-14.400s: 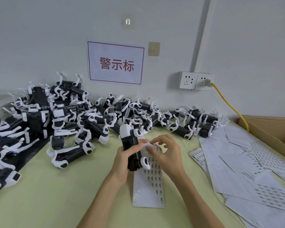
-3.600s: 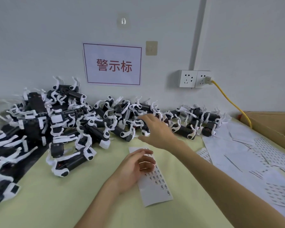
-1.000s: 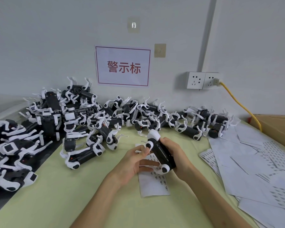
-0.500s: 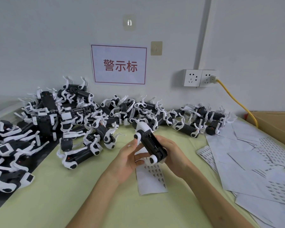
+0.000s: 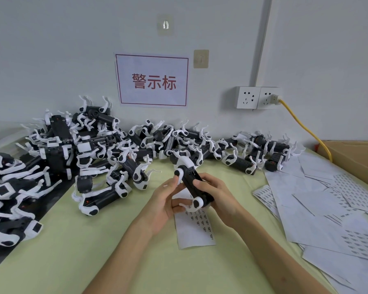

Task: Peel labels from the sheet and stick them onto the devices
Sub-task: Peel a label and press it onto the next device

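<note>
Holding newly picked-up device [image 5: 192,178]

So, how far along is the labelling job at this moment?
Done: part of the label sheet is already bare, so some labels seem used. In hand: both the left hand and the right hand hold one device above the sheet; no peeled label is visible. Left: a large pile of devices lies behind; which ones carry labels cannot be seen.
</note>
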